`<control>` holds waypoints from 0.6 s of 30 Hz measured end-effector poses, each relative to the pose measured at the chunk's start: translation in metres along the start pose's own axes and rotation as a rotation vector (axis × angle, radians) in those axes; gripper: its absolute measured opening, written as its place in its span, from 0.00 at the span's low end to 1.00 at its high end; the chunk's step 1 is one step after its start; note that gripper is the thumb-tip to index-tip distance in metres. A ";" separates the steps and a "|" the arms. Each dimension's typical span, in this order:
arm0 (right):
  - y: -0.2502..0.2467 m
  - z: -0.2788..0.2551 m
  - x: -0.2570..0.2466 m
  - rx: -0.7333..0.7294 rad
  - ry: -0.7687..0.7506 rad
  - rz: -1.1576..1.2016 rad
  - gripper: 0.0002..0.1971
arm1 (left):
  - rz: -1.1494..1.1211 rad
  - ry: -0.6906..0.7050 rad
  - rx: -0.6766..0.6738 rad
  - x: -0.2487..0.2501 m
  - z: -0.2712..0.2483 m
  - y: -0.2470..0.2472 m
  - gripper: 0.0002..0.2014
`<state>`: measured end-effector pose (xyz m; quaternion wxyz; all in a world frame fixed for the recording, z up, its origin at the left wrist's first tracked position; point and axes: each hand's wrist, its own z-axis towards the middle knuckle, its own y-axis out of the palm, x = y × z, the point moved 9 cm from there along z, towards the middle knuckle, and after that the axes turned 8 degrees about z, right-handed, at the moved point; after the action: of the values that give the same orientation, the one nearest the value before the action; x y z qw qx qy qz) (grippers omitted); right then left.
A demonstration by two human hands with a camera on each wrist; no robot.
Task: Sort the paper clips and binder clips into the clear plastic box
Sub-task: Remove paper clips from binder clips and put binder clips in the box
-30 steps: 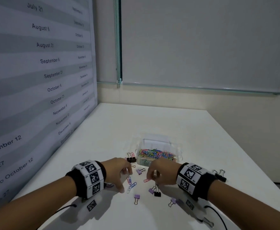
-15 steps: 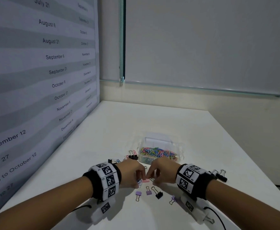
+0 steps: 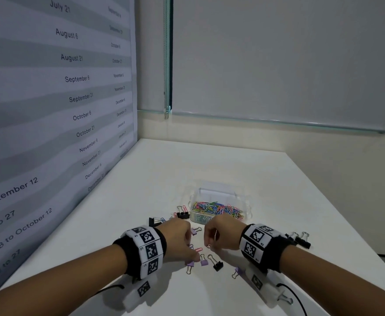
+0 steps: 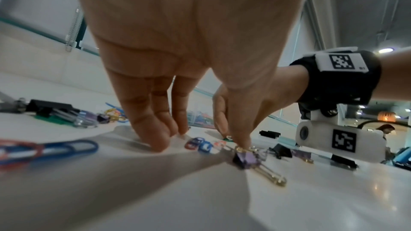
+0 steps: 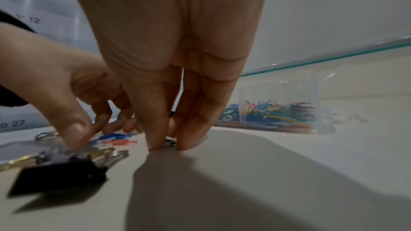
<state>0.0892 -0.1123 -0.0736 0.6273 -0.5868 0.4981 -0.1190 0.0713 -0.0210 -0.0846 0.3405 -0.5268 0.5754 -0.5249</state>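
— Both hands have drawn in close since a moment ago, and they now work almost fingertip to fingertip over the loose clips in front of the clear plastic box (image 3: 218, 197).

— What has the left hand (image 3: 177, 241) got?

— Its thumb presses down on the wire handle of a purple binder clip (image 4: 245, 157) lying flat on the white table (image 3: 209, 165). The other fingers touch the surface beside some red and blue paper clips (image 4: 198, 144). Whether the hand truly grips the clip I cannot tell; it looks more pinned than pinched.

— And the right hand (image 3: 221, 233)?

— Thumb and forefinger are brought together on something small and metallic (image 5: 170, 142) at the tabletop. Too hidden to name, though a paper clip seems likely.

— Where do the rest sit?

— Coloured paper clips (image 3: 217, 208) already fill the box's near compartment. A black binder clip (image 3: 218, 266) and another purple one (image 3: 204, 262) lie near the hands, and more black ones rest left of the box and beyond the right wrist.

— How will they handle?

— Lightly, I'd judge. Paper clips are thin springy wire lying flat, so they slide away unless a nail gets under an edge. Binder clips are stiffer and blockier; the folded steel body or the wire loops give the surest hold. Nothing fragile here, only fiddly.
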 end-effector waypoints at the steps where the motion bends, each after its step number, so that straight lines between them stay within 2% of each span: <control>1: 0.000 0.000 0.000 -0.003 0.000 0.003 0.08 | 0.004 0.009 0.000 0.001 0.001 0.000 0.19; 8: 0.002 -0.005 -0.003 -0.055 -0.005 -0.004 0.10 | -0.058 0.107 -0.059 0.012 0.007 0.002 0.08; 14: 0.004 -0.003 0.003 -0.041 0.042 -0.030 0.11 | 0.000 0.140 -0.057 0.020 0.007 0.003 0.09; 18: 0.009 -0.008 0.007 -0.082 0.077 -0.056 0.11 | 0.035 0.177 -0.027 0.024 0.004 0.003 0.11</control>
<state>0.0828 -0.1199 -0.0833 0.5796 -0.6206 0.5097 -0.1381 0.0694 -0.0450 -0.0842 0.2904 -0.4726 0.6193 -0.5557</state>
